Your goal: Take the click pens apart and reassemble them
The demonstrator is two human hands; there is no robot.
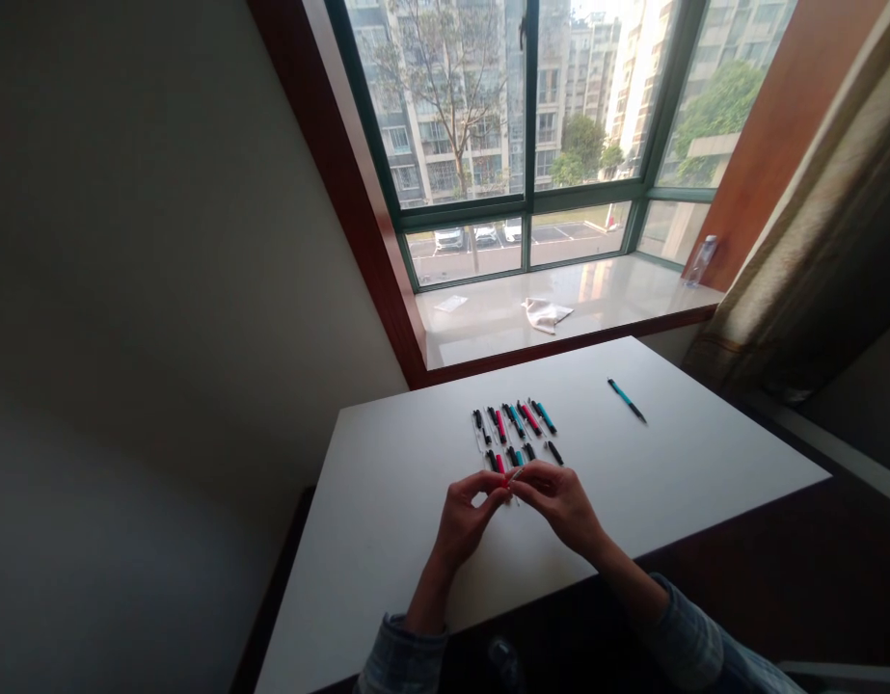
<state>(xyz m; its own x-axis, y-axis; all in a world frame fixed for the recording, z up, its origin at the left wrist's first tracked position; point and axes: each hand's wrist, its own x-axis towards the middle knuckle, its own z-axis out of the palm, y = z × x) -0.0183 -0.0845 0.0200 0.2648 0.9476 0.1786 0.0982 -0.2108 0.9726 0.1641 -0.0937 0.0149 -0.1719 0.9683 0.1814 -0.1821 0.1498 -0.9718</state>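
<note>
Both of my hands meet above the near half of the white table (387, 501). Between the fingertips of my left hand (463, 516) is a small red pen barrel (507, 481), pinched. My right hand (564, 506) is closed at the other end, on a thin pale piece that I cannot make out. Just beyond my fingers lie two rows of pen parts: black pieces, a red barrel (531, 418), a teal barrel (546, 416) and thin refills. A black pen piece (554, 453) rests past my right hand. Parts of the nearer row are hidden by my fingers.
One whole teal and black pen (626, 400) lies apart toward the table's right side. On the windowsill (480, 337) behind are a crumpled white cloth (547, 314) and a clear bottle (700, 260). A curtain (798, 212) hangs at the right.
</note>
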